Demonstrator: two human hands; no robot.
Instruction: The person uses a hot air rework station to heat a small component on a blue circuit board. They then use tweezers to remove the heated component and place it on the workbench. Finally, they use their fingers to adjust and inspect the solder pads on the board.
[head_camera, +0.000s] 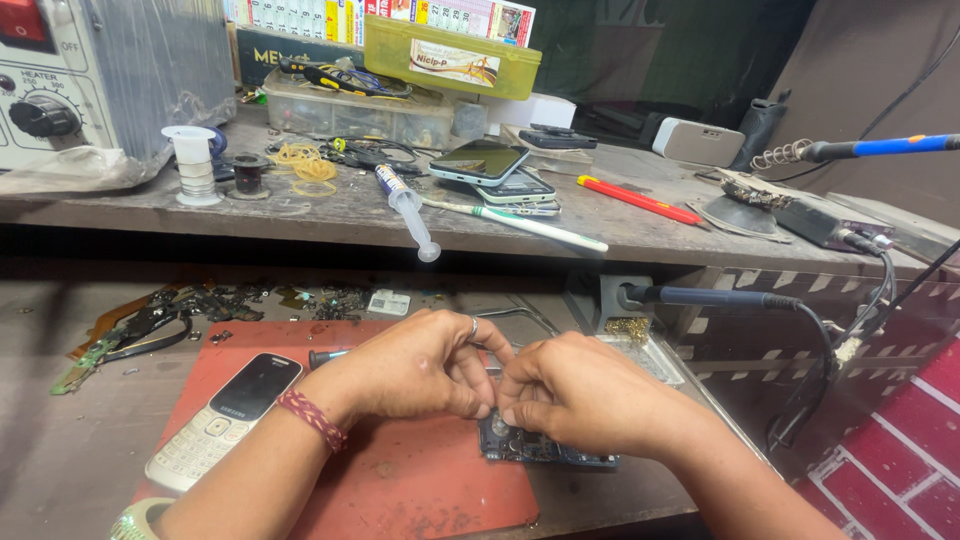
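Both hands, left hand (420, 365) and right hand (580, 392), meet fingertip to fingertip, pinched over a dark opened phone board (540, 447) lying directly beneath them, long axis left-right, straddling the red rubber mat's (400, 480) right edge, with a white keypad phone (222, 420) leftward.

Matt red rubber mat (420, 490); glossy plastic keypad phone (225, 420); worn wooden shelf (330, 215).
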